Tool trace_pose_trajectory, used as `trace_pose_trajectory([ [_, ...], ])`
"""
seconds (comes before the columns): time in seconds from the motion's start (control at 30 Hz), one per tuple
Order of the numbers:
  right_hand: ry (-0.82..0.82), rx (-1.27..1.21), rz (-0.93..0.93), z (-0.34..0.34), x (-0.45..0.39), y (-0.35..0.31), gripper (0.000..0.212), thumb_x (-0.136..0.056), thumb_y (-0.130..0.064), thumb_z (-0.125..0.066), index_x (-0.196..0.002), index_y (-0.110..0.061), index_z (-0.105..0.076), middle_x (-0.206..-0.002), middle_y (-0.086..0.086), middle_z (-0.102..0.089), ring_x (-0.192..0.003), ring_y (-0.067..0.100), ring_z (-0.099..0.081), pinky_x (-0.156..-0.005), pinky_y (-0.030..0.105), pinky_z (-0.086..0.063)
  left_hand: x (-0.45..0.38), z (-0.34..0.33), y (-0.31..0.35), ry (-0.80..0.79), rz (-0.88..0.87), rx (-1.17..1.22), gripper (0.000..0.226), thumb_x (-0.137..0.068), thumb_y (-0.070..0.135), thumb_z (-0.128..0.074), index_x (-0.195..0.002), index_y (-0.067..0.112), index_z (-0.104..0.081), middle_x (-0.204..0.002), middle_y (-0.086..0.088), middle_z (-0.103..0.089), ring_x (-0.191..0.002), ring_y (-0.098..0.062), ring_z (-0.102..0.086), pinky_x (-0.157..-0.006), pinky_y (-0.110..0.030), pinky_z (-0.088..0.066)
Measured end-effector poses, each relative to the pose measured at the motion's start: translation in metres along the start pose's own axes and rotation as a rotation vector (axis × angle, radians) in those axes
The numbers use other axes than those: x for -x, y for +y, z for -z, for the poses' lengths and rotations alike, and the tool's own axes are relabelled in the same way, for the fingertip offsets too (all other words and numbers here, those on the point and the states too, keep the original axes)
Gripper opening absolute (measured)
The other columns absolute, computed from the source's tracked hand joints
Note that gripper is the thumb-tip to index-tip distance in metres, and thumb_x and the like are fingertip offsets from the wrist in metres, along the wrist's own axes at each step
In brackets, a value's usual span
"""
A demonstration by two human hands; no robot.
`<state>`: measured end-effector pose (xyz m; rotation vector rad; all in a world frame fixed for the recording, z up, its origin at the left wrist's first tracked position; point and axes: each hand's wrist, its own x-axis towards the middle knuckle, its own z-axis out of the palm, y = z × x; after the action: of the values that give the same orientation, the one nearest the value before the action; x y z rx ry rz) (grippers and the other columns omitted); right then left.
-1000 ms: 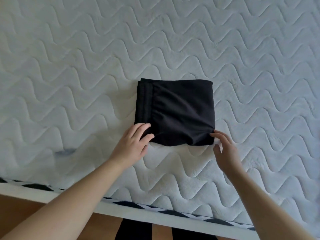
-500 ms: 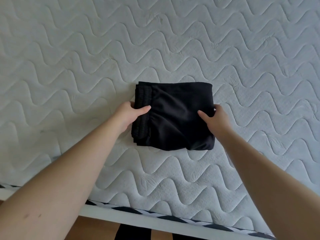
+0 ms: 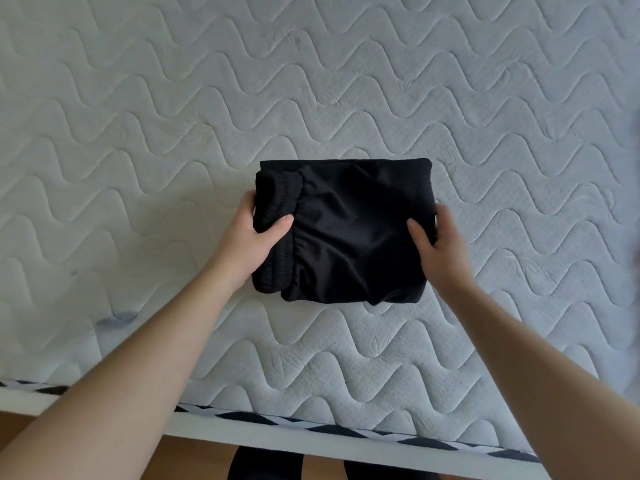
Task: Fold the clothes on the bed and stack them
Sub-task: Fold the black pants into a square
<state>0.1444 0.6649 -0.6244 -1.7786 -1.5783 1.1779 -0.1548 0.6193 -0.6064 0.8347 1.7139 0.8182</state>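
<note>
A black garment, folded into a thick square with its elastic waistband at the left, is in the middle of the white quilted mattress. My left hand grips its left edge, thumb on top over the waistband and fingers underneath. My right hand grips the right edge the same way, thumb on top. The near part of the bundle looks raised off the mattress; its far edge is close to the surface.
The mattress's near edge has a black-and-white checked border above a white bed frame. Below it are wooden floor and dark-clad legs. A blurred dark shape sits at the right margin.
My hands went from touching the garment's near corners to gripping its left and right sides. The bundle has since come up toward me, and its waistband edge is bunched under my left thumb.
</note>
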Motion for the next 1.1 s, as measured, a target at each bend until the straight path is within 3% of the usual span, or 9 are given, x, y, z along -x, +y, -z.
trace_pose_trajectory([
  [0.13,0.071,-0.069,-0.038,0.049,0.040,-0.032,0.015,-0.092,-0.046,-0.058,-0.100,-0.055,-0.049,-0.088,-0.024,-0.067,-0.080,-0.007,-0.064,-0.059,0.004,-0.043,0.038,-0.008,0.045,-0.073,0.065,0.196,0.040,-0.069,0.048,-0.079,-0.106,0.044,-0.062,-0.103,0.017,-0.071,-0.097,-0.008,-0.070,-0.074,-0.024,-0.057],
  [0.3,0.072,-0.141,-0.066,0.127,0.097,-0.075,0.016,-0.092,-0.047,-0.059,-0.107,-0.048,-0.053,-0.090,-0.015,-0.071,-0.082,0.002,-0.068,-0.068,0.023,-0.051,0.110,-0.014,0.112,-0.189,0.067,0.258,0.044,-0.066,0.048,-0.080,-0.107,0.042,-0.064,-0.105,0.007,-0.073,-0.098,-0.014,-0.071,-0.070,-0.022,-0.057],
  [0.47,0.088,-0.203,-0.068,0.204,0.158,-0.117,0.013,-0.094,-0.036,-0.060,-0.103,-0.045,-0.055,-0.085,-0.015,-0.072,-0.075,0.002,-0.068,-0.059,0.014,-0.048,0.196,-0.029,0.182,-0.215,-0.006,0.210,0.060,-0.067,0.051,-0.077,-0.121,0.032,-0.058,-0.113,0.009,-0.070,-0.105,-0.012,-0.068,-0.080,-0.027,-0.055],
  [0.57,0.129,-0.253,-0.069,0.244,0.196,-0.132,0.014,-0.093,-0.031,-0.059,-0.103,-0.041,-0.057,-0.084,-0.006,-0.072,-0.076,0.012,-0.069,-0.063,0.026,-0.053,0.239,-0.041,0.216,-0.192,-0.036,0.173,0.059,-0.068,0.050,-0.075,-0.121,0.033,-0.059,-0.113,0.009,-0.070,-0.104,-0.012,-0.068,-0.086,-0.033,-0.052],
  [0.67,0.147,-0.259,-0.074,0.274,0.231,-0.135,0.023,-0.094,-0.019,-0.055,-0.102,-0.041,-0.057,-0.084,-0.002,-0.071,-0.080,0.024,-0.068,-0.072,0.041,-0.054,0.274,-0.050,0.245,-0.211,-0.071,0.148,0.046,-0.074,0.045,-0.073,-0.117,0.034,-0.062,-0.110,0.008,-0.072,-0.100,-0.012,-0.070,-0.082,-0.031,-0.052],
  [0.73,0.169,-0.274,-0.078,0.287,0.251,-0.140,0.030,-0.095,-0.014,-0.054,-0.100,-0.043,-0.057,-0.084,-0.006,-0.072,-0.079,0.019,-0.068,-0.072,0.037,-0.054,0.294,-0.051,0.264,-0.224,-0.087,0.135,0.041,-0.076,0.044,-0.073,-0.115,0.035,-0.064,-0.109,0.007,-0.072,-0.099,-0.013,-0.070,-0.079,-0.028,-0.053],
  [0.83,0.216,-0.342,-0.043,0.303,0.274,-0.159,0.038,-0.097,-0.010,-0.054,-0.095,-0.048,-0.059,-0.085,-0.013,-0.072,-0.075,0.005,-0.067,-0.063,0.015,-0.051,0.314,-0.051,0.294,-0.242,-0.140,0.108,0.043,-0.075,0.043,-0.074,-0.116,0.033,-0.063,-0.108,0.004,-0.073,-0.100,-0.016,-0.070,-0.080,-0.032,-0.053],
  [0.97,0.298,-0.369,-0.010,0.315,0.303,-0.182,0.036,-0.096,-0.013,-0.057,-0.093,-0.049,-0.061,-0.085,-0.013,-0.073,-0.074,0.002,-0.068,-0.062,0.012,-0.050,0.335,-0.047,0.315,-0.283,-0.214,0.085,0.040,-0.076,0.045,-0.073,-0.113,0.035,-0.064,-0.107,0.006,-0.073,-0.097,-0.014,-0.071,-0.081,-0.033,-0.053],
  [1.1,0.421,-0.368,0.032,0.321,0.336,-0.194,0.024,-0.095,-0.017,-0.059,-0.104,-0.039,-0.061,-0.088,-0.014,-0.073,-0.077,0.000,-0.069,-0.062,0.009,-0.046,0.355,-0.041,0.324,-0.326,-0.293,0.075,0.037,-0.081,0.042,-0.073,-0.115,0.033,-0.063,-0.106,0.008,-0.073,-0.096,-0.013,-0.071,-0.080,-0.032,-0.053],
])
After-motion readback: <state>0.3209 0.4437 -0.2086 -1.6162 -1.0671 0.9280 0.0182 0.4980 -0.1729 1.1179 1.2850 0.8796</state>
